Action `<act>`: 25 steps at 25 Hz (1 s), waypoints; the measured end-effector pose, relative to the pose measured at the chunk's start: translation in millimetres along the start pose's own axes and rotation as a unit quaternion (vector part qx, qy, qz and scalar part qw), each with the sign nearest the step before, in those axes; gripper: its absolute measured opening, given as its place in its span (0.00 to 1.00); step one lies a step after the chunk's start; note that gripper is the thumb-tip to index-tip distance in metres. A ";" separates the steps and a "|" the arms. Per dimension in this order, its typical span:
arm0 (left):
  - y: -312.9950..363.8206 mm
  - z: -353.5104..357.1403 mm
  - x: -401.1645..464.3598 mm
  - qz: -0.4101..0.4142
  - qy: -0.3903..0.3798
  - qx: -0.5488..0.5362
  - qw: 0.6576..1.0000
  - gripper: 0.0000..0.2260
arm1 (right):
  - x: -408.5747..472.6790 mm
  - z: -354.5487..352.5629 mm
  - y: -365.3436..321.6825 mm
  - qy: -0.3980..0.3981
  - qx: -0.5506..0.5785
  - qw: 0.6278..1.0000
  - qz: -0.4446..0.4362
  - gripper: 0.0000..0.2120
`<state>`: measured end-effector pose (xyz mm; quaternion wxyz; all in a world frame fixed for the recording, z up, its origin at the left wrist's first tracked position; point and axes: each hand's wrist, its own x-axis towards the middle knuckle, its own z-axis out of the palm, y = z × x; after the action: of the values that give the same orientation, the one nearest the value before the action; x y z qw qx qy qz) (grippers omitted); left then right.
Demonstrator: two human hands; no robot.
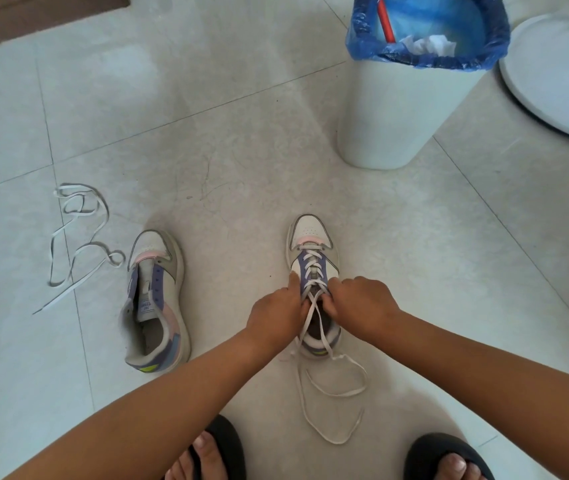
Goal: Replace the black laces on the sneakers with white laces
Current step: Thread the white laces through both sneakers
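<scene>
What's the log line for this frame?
phase: lacing | hands: both at right sneaker | left sneaker: unlaced | spare lace: floor

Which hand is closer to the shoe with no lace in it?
Left. The left hand is at the laced sneaker, on the side facing the unlaced sneaker; the right hand is on the far side.

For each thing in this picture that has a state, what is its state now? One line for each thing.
Right sneaker: laced in white, ends loose, untied.
Left sneaker: no lace, upright.
Loose white lace: tangled on floor, untouched.
Left hand: gripping the right sneaker's side.
Right hand: gripping the other side.
Bin: open, blue liner, holds trash.
</scene>
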<state>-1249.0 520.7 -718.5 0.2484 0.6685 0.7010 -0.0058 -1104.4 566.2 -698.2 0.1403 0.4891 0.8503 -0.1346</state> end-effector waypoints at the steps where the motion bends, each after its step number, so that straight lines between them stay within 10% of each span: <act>1: -1.3 0.6 1.6 -0.003 -0.011 -0.013 1.000 0.23 | -0.6 3.0 2.5 0.002 -0.004 1.000 -0.003 0.17; 5: -4.2 -3.7 -1.8 -0.013 -0.001 -0.072 0.997 0.20 | -5.2 4.3 5.3 0.056 0.000 0.998 -0.018 0.14; 10: -13.4 -3.9 -11.4 0.217 0.230 0.062 0.947 0.13 | -10.0 11.1 6.6 0.277 -0.031 0.948 -0.155 0.17; 17: 1.0 -12.8 1.1 0.220 0.250 0.029 0.943 0.07 | -3.1 2.6 7.2 0.158 0.314 0.930 -0.113 0.02; 23: 5.4 -40.8 7.7 0.079 0.083 -0.302 0.946 0.07 | 9.8 -14.1 4.2 0.041 0.702 0.689 0.177 0.09; 25: 9.3 -55.3 14.5 0.056 0.073 -0.369 0.925 0.07 | 15.4 -23.4 4.8 0.007 0.727 0.665 0.173 0.09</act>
<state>-1258.7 554.0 -672.2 0.4256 0.5667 0.6309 0.3157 -1110.1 589.3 -682.6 -0.2449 0.5753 0.3834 -0.6798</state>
